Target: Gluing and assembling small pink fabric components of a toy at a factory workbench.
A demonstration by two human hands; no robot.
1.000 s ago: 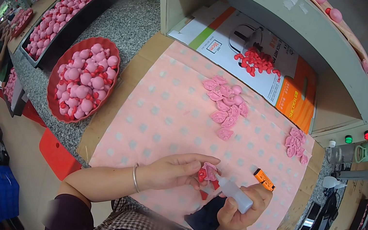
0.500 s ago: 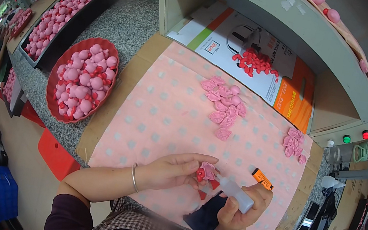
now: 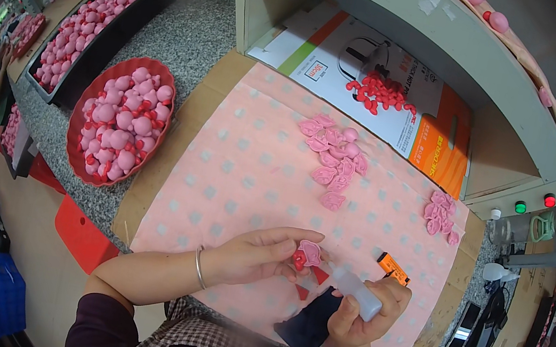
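Left hand (image 3: 256, 255) pinches pink piece (image 3: 309, 253); right hand (image 3: 364, 315) grips glue bottle (image 3: 353, 293). Finished pile (image 3: 335, 160) small; red bowl (image 3: 76, 156), upper left, full.

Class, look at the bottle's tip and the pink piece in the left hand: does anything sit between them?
Nothing visible does. The bottle in the right hand points its tip straight at the pink piece pinched by the left hand.

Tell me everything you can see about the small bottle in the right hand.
The small bottle is translucent whitish plastic, soft-looking, lying tilted with its tip toward the pink piece that the left hand pinches. The right hand wraps around its body above the pink dotted cloth. Its contents cannot be made out.
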